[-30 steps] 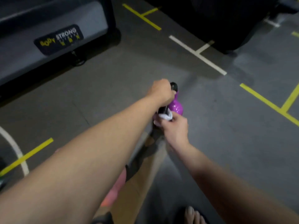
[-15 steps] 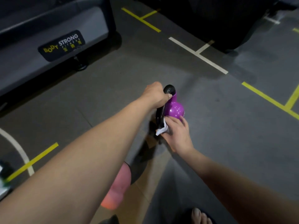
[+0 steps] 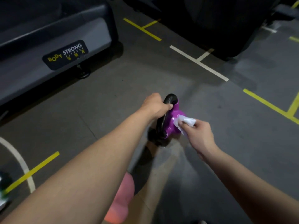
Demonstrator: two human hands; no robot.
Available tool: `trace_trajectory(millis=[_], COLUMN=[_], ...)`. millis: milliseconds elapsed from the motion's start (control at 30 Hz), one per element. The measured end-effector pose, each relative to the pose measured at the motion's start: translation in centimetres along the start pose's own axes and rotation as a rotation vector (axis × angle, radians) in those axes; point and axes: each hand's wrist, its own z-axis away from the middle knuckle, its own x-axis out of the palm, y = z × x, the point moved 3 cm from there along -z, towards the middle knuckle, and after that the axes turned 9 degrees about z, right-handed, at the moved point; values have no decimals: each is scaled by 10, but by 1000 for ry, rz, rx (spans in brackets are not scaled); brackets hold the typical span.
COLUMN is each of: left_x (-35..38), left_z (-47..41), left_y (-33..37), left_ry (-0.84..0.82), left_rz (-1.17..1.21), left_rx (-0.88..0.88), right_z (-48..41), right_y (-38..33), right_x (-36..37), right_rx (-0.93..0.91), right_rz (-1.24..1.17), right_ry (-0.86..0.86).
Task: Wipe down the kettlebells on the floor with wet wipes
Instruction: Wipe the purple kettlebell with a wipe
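A purple kettlebell (image 3: 174, 126) with a black handle sits tilted on the grey floor at centre. My left hand (image 3: 156, 105) grips the top of its black handle (image 3: 169, 98). My right hand (image 3: 199, 135) pinches a crumpled white wet wipe (image 3: 186, 122) and presses it against the purple body's right side. A pink kettlebell (image 3: 122, 201) lies nearer to me, mostly hidden under my left forearm.
A grey gym machine base (image 3: 53, 46) with a "Body Strong" label stands at the upper left. Dark equipment (image 3: 218, 21) fills the upper right. Yellow and white tape lines (image 3: 199, 62) cross the floor. A toe (image 3: 201, 222) shows at the bottom edge.
My right hand has moved the wipe from the lower handle up and right onto the purple body. My left hand keeps its grip on the handle.
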Motion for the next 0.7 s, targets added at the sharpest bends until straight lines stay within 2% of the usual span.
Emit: trace_trajectory(millis=[167,300,467,567,700], left_x=[14,44,67,61,43], left_z=[0,-1,0,-2,7], left_y=[16,43,70,60,33], left_ry=[6,-12,-24,-10,56], left_rz=[-52,-186,-337,-316,-135], left_rx=[64,139,197,221,229], right_z=[-5,-15,-11,-8,-2], right_y=[36,45,48,48,44], right_x=[-31,-39,-24,-24,-26], right_rx=[57,130,211,250,249], right_rz=[57,26,-38,-142,-274], right_ry=[115,225,196,197,137])
